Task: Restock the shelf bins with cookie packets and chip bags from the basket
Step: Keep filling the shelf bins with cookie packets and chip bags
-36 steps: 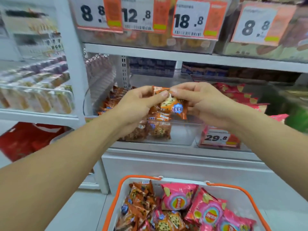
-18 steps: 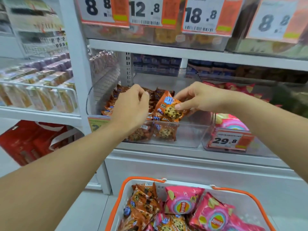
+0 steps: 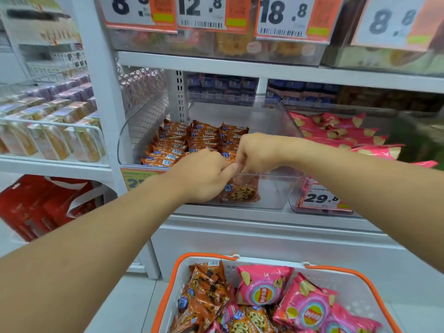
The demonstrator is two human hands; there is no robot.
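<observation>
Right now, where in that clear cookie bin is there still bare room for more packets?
The clear plastic bin has bare floor at its front right corner and along its back, behind the rows of orange cookie packets. The left and middle are crowded with packets, and both hands fill the front centre.

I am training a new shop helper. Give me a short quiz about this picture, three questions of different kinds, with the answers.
1. True or false: both hands are inside the clear bin.
2. What fills the bin on the right?
A. pink chip bags
B. bottles
C. bread
3. Fill in: the basket has an ______ rim.

Key
1. True; they reach among the cookie packets.
2. A
3. orange
</observation>
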